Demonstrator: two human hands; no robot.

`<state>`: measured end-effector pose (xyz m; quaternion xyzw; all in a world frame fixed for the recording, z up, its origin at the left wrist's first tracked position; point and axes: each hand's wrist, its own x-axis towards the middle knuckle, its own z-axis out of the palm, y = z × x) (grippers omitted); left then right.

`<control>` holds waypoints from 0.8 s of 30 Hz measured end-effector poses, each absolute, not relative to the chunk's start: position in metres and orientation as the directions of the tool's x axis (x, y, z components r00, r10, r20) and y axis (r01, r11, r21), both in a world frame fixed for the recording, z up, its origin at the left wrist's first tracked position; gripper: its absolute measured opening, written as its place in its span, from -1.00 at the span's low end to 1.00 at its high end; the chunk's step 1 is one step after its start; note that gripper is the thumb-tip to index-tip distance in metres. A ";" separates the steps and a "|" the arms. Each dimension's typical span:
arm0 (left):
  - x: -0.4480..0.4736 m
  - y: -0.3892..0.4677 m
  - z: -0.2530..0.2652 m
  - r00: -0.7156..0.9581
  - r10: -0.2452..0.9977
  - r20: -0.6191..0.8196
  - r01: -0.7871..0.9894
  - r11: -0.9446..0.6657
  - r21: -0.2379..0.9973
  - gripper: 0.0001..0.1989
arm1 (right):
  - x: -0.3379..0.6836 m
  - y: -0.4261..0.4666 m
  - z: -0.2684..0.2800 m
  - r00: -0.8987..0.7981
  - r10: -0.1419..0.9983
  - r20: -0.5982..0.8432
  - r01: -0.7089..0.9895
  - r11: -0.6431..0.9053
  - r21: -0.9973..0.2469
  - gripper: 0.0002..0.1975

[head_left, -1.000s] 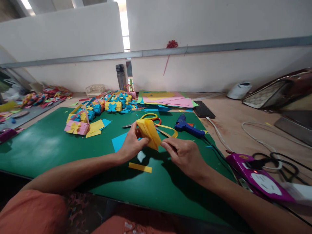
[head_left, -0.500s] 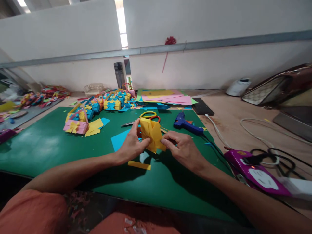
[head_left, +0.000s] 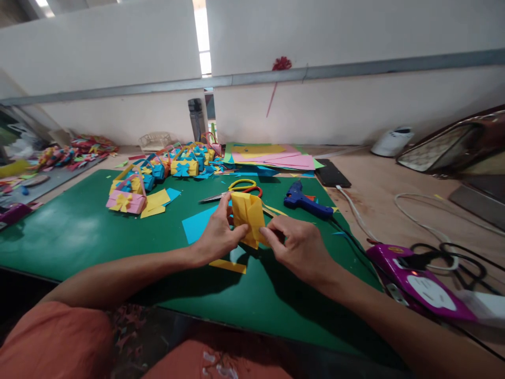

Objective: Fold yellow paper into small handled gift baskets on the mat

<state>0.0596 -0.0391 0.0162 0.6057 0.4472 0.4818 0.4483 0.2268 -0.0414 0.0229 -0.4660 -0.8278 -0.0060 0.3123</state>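
Between my two hands a folded yellow paper piece (head_left: pixel 249 217) is held upright above the green mat (head_left: pixel 118 239). My left hand (head_left: pixel 221 230) is closed on its left side, thumb across the front and fingers behind. The thumb and fingers of my right hand (head_left: pixel 292 239) pinch its lower right edge. Beneath them lies a yellow paper strip (head_left: pixel 228 266), and a blue paper sheet (head_left: pixel 197 222) is partly covered by my left hand. Just behind the folded piece are scissors (head_left: pixel 244 186) with yellow and orange handles, partly hidden by it.
A blue glue gun (head_left: pixel 306 200) lies to the right, its cord running toward a purple power strip (head_left: pixel 422 287). Small paper baskets (head_left: pixel 126 201) and loose yellow paper (head_left: pixel 155 202) are at the left. Behind are stacked coloured sheets (head_left: pixel 272 157), a phone (head_left: pixel 333 172) and a bottle (head_left: pixel 196 120).
The view has shifted slightly, so everything sits a little further right. The gap at the top of the yellow paper looks narrower, its right flap pressed closer. Both hands keep their hold.
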 end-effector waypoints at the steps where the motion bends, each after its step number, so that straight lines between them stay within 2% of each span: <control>1: 0.060 -0.040 0.016 0.135 0.974 0.182 0.111 -0.197 0.974 -0.36 | 0.227 -0.042 0.023 -0.378 0.756 0.535 0.790 0.564 -0.240 -0.72; 4: 0.060 -0.040 0.016 0.131 0.973 0.191 0.121 -0.207 0.971 -0.35 | 0.226 -0.042 0.023 -0.398 0.728 0.559 0.813 0.562 -0.153 -0.72; 11: 0.062 -0.039 0.013 0.110 0.972 0.206 0.128 -0.220 0.967 -0.33 | 0.222 -0.043 0.023 -0.387 0.723 0.572 0.846 0.525 -0.090 -0.74; 24: 0.075 -0.041 0.018 0.085 0.994 0.069 0.061 -0.075 0.995 -0.36 | 0.220 -0.043 0.028 -0.381 0.742 0.551 0.892 0.452 0.008 -0.79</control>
